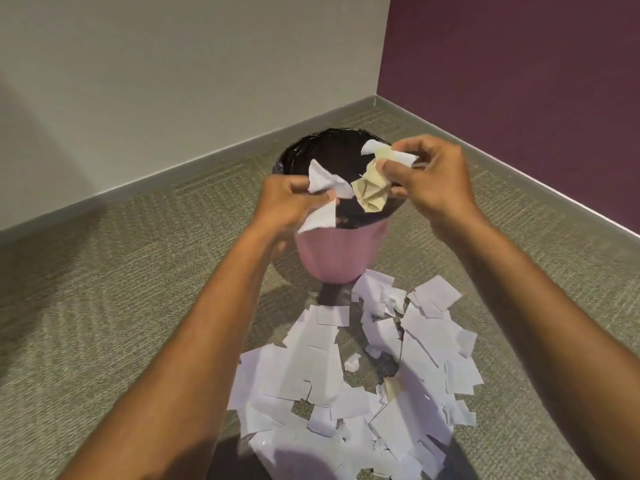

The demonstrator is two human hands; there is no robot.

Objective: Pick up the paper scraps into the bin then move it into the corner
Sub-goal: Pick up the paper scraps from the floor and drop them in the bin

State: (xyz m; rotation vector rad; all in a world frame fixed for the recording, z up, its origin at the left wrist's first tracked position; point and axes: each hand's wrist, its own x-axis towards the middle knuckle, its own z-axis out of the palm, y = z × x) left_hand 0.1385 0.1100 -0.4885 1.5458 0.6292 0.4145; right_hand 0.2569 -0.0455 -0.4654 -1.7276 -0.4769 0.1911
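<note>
A pink bin (341, 252) with a black liner stands on the carpet, a short way out from the room corner. Above its open mouth, my left hand (289, 202) grips white paper scraps (323, 183). My right hand (434, 181) holds crumpled cream and white scraps (372, 188) over the bin. A wide pile of white paper scraps (363, 375) lies on the floor in front of the bin, nearer to me.
The corner (375, 98) where the grey wall meets the purple wall (519, 81) lies behind the bin to the right. Green-grey carpet (121, 306) spreads left of the bin and pile.
</note>
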